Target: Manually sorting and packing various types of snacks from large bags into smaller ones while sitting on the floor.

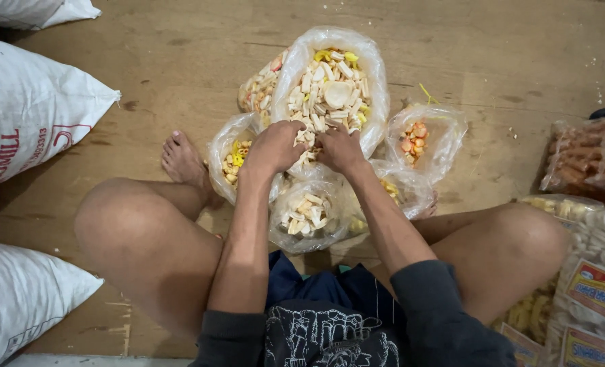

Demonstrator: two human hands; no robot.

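Note:
I sit on a wooden floor with several clear plastic bags of crackers between my legs. The largest bag (330,85) holds white and yellow crackers and lies open in front of me. My left hand (273,148) and my right hand (340,148) both grip the near edge of that bag, fingers curled on the plastic. Just below my hands lies a smaller bag of white crackers (306,214). A bag of yellow pieces (231,160) rests to the left, by my left foot (182,162).
A bag of orange crackers (421,139) lies to the right. Packed snack bags (591,272) are stacked at the right edge. White woven sacks (27,112) lie along the left side, another (20,292) at the lower left.

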